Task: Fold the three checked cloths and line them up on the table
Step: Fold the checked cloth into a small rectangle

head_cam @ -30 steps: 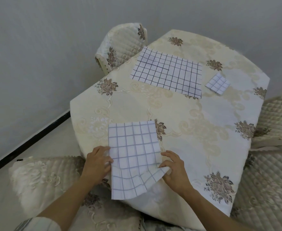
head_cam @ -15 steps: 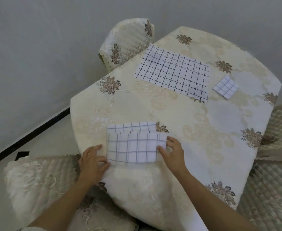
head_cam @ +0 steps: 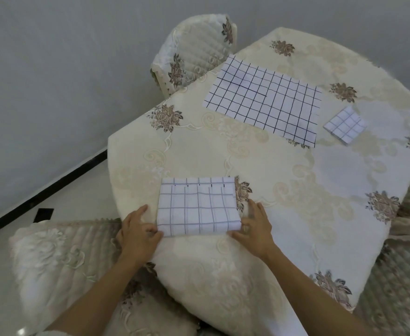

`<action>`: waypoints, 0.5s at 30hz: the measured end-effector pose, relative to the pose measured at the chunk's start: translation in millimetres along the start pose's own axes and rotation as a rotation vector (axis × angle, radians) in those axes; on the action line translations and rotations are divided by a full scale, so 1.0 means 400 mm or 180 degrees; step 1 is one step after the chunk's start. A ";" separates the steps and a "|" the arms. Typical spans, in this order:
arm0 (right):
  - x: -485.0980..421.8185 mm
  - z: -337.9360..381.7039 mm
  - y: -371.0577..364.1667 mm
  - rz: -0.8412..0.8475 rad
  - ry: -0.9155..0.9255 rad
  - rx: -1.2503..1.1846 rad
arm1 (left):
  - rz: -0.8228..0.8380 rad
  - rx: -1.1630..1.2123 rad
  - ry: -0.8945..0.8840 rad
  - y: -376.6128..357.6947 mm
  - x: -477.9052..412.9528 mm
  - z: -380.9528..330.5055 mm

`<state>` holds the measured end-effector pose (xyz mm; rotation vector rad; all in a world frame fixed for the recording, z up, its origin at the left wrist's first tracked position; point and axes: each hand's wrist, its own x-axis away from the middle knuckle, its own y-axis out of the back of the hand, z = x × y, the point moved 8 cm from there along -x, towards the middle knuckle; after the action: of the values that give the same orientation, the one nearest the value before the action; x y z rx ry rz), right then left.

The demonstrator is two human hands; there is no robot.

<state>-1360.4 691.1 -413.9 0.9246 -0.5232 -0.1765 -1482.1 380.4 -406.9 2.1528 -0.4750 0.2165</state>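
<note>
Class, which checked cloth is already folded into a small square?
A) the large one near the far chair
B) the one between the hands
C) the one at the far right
C: the far-right cloth is a compact square; the large cloth lies flat, the near cloth folded once.

The left hand (head_cam: 138, 232) and the right hand (head_cam: 254, 229) are bare, and both forearms run uncovered down to the lower edge of the view, where a sliver of pale sleeve (head_cam: 46, 333) shows on the left arm.
</note>
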 end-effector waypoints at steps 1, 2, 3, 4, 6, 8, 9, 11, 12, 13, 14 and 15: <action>-0.003 -0.005 -0.003 -0.0064 -0.0029 0.0114 | -0.0008 -0.0020 0.0006 -0.001 -0.001 0.000; -0.006 -0.009 -0.004 -0.0130 -0.0063 0.0160 | -0.0012 -0.0052 0.0010 -0.003 -0.002 0.000; -0.008 -0.013 -0.003 -0.0187 -0.0108 0.0158 | -0.0014 -0.0075 0.0021 -0.003 -0.002 -0.001; -0.009 -0.017 -0.002 -0.0231 -0.0159 0.0135 | -0.0018 -0.0093 0.0031 -0.002 -0.003 -0.002; -0.008 -0.017 0.003 -0.0270 -0.0244 0.0086 | -0.0028 -0.0144 0.0032 -0.001 -0.004 -0.009; -0.007 -0.015 0.004 -0.0289 -0.0267 0.0085 | -0.0062 -0.0201 0.0071 0.003 -0.005 -0.014; -0.007 -0.015 0.004 -0.0307 -0.0280 0.0082 | -0.0080 -0.0235 0.0115 0.004 -0.006 -0.015; -0.007 -0.018 0.006 -0.0357 -0.0314 0.0068 | -0.0106 -0.0314 0.0151 0.002 -0.010 -0.016; -0.006 -0.018 0.006 -0.0367 -0.0321 0.0076 | -0.0119 -0.0353 0.0144 0.002 -0.012 -0.017; -0.004 -0.016 0.007 -0.0376 -0.0316 0.0082 | -0.0128 -0.0387 0.0142 0.000 -0.015 -0.019; -0.002 -0.012 0.010 -0.0394 -0.0304 0.0077 | -0.0142 -0.0418 0.0150 0.000 -0.017 -0.021; 0.000 -0.009 0.012 -0.0410 -0.0294 0.0068 | -0.0155 -0.0447 0.0167 -0.001 -0.017 -0.023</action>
<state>-1359.1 696.7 -411.9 0.9748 -0.5518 -0.3317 -1488.2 389.9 -403.9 2.0142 -0.3955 0.2058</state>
